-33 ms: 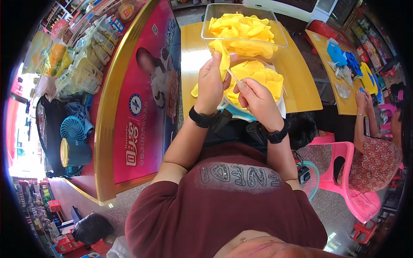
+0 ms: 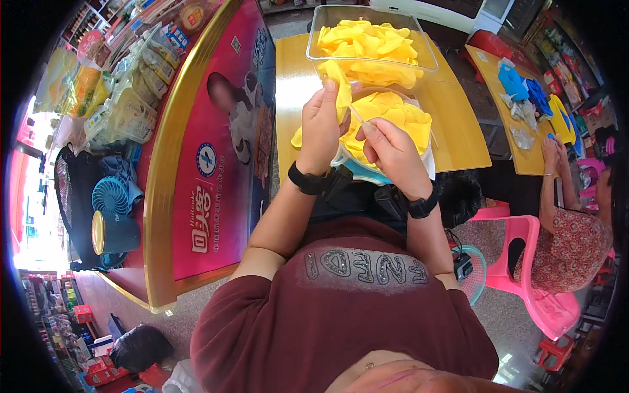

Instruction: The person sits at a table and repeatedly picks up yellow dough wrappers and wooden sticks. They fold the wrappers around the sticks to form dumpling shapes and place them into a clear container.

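Observation:
My left hand [image 2: 320, 131] is closed round a soft yellow fabric piece [image 2: 337, 82], whose upper end sticks up past the fingers. A thin pale stick [image 2: 356, 114] is pinched between thumb and fingers of my right hand [image 2: 393, 150]. Its far end reaches the yellow piece at my left fingers; whether it goes inside is hidden. Just beyond my hands, more yellow pieces [image 2: 396, 118] are heaped in a container with a light blue side [image 2: 365, 173]. Behind it a clear plastic bin [image 2: 429, 56] holds another heap of yellow pieces [image 2: 360, 40].
Both containers are at the wooden table [image 2: 462, 128]. A pink counter with gold trim [image 2: 157, 196] stands close on my left. To the right are a pink chair [image 2: 524, 262], a seated person [image 2: 567, 242] and a second table [image 2: 527, 154] with blue and yellow pieces.

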{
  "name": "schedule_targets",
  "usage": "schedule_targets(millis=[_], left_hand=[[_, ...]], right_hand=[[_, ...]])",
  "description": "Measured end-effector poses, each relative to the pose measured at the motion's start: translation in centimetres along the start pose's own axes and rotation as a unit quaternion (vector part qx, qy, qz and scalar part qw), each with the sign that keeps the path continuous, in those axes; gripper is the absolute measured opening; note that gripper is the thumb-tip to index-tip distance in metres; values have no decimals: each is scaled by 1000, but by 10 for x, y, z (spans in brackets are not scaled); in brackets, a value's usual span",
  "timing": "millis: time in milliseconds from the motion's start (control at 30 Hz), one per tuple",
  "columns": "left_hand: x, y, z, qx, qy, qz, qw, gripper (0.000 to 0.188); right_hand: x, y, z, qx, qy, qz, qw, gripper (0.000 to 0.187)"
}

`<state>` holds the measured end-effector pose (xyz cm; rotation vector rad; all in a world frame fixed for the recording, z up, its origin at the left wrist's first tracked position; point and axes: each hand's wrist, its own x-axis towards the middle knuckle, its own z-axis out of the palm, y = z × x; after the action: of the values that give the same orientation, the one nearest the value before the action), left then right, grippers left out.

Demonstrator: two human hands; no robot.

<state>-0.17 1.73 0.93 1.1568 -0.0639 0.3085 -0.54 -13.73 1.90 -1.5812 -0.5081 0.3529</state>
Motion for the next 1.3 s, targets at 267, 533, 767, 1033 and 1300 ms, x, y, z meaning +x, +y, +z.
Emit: schedule_targets(millis=[267,533,767,1033,1300], left_hand=[[-6,-26,10,155,-29,121,980,28],[4,-28,6,194,-16,131,972,28],[-8,-2,14,71,11,-5,997,28],[-17,-21,24,107,12,126,986,25],[-3,-14,3,121,-29,59,990,25]], right_hand=[[4,3,-5,94,76,-17,993,26],[6,9,-7,88,84,-32,992,25],[10,22,-5,37,58,-50,996,22],[6,11,0,129,102,-53,985,24],[11,9,-4,124,64,-39,989,26]])
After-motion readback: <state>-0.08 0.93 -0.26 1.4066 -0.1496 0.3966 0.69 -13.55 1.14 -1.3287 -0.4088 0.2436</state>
